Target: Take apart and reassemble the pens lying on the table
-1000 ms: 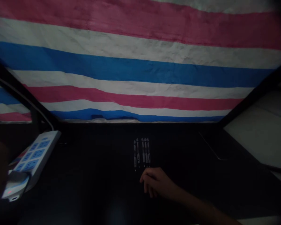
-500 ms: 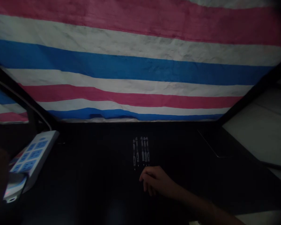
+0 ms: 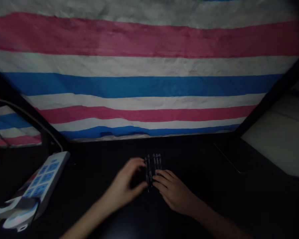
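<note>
Pens [image 3: 157, 162] in a row on the dark table [image 3: 189, 152] — we judge them light, stiff, slickish, best pinched mid-barrel — left hand [image 3: 126, 181] spread open at their left, right hand [image 3: 174, 191] loosely open over the right ones' near ends.

Five pens [image 3: 154, 161], one power strip [image 3: 48, 176]

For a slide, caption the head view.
Left hand and right hand at five slim grey pens on a black tabletop, pink-white-blue striped sheet behind.

Head-worn view, facing forward, tilted down
</note>
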Available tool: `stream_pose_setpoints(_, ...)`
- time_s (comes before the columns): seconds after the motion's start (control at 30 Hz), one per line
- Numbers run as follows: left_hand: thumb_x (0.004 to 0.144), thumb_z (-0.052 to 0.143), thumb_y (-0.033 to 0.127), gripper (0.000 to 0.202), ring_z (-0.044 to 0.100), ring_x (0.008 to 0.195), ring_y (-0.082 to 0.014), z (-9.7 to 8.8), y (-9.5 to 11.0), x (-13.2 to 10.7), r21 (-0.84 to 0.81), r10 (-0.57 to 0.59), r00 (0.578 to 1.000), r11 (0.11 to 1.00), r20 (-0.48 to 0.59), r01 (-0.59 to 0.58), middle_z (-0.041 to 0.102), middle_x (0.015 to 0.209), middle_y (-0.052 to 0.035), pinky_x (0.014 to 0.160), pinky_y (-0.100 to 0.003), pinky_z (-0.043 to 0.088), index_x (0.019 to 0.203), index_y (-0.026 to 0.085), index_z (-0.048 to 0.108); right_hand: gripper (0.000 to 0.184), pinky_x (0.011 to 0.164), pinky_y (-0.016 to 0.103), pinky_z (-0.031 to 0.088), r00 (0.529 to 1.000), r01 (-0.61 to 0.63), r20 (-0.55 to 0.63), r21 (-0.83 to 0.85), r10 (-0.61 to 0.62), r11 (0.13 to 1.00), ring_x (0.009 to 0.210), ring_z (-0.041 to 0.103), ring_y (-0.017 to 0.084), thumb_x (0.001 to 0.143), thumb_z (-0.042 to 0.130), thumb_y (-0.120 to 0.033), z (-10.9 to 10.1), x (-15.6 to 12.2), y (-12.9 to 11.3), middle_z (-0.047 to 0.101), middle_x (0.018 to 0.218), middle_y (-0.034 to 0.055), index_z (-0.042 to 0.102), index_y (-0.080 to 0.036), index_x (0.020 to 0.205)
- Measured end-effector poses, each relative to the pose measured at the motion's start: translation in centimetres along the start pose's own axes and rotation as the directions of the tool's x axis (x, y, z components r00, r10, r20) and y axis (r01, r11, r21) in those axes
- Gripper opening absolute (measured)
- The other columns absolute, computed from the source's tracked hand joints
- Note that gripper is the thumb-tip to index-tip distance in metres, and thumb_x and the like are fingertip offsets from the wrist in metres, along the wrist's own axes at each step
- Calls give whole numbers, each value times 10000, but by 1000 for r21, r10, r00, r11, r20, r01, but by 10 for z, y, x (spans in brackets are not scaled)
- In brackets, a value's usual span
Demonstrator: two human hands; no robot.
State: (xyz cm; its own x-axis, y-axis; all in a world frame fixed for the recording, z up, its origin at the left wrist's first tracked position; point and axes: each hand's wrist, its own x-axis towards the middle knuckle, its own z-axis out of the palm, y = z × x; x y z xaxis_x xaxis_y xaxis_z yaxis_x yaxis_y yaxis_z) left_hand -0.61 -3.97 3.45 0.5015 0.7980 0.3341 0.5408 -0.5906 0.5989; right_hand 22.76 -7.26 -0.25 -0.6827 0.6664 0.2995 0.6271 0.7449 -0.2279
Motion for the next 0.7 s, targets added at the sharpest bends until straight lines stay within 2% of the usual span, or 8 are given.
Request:
stream_pose_setpoints(0.07, 735, 733, 304, 613, 496, 1179, -305, 16, -2, -4, 56, 46, 989, 997, 139, -54, 464, 1361, -107, 960, -506, 457, 1289, 261, 475, 370, 1071, 451, 306, 999, 22, 30, -74, -20, 997, 1271, 393, 250, 895, 463, -168, 6, 1, 3, 570, 1273, 95, 505, -145, 1262)
stream_pose_setpoints(0.13, 724, 742, 279, 652, 469, 1204, -327, 32, -6, -5, 113, 46, 976, 991, 212, -71, 466, 1364, -107, 996, -557, 408, 1309, 262, 455, 327, 1046, 457, 339, 999, 45, -3, -147, -46, 988, 1200, 464, 247, 913, 453, -170, 11, 2, 4, 614, 1208, 101, 534, -136, 1228)
stream_pose_setpoints(0.27, 794, 679, 287, 412, 523, 1107, -280, 45, -14, -2, 72, 92, 976, 992, 200, -108, 549, 1263, -85, 946, -482, 465, 1185, 247, 556, 207, 972, 449, 409, 987, 85, -105, -278, -119, 957, 1062, 551, 250, 899, 505, -134, 18, 6, 4, 668, 1064, 101, 614, -115, 1075)
stream_pose_setpoints(0.43, 814, 659, 309, 343, 520, 1069, -259, 44, -21, -2, 23, 121, 978, 992, 170, -127, 570, 1221, -81, 914, -430, 479, 1140, 237, 581, 170, 925, 414, 451, 967, 143, -154, -320, -201, 937, 950, 581, 215, 902, 495, -106, 22, 9, 7, 684, 959, 74, 646, -137, 973)
stream_pose_setpoints(0.57, 836, 634, 309, 295, 513, 1062, -244, 44, -21, -4, -3, 129, 975, 991, 178, -131, 568, 1215, -75, 915, -409, 471, 1116, 230, 583, 159, 934, 413, 442, 950, 201, -167, -315, -262, 928, 950, 577, 202, 899, 500, -93, 21, 6, 10, 681, 956, 56, 650, -147, 898)
stream_pose_setpoints(0.7, 848, 614, 328, 277, 518, 1041, -243, 43, -20, -3, -18, 140, 975, 990, 173, -139, 570, 1197, -78, 897, -410, 475, 1106, 230, 586, 155, 911, 404, 451, 958, 196, -145, -296, -247, 935, 948, 571, 197, 901, 501, -94, 18, 5, 9, 675, 978, 47, 644, -151, 897)
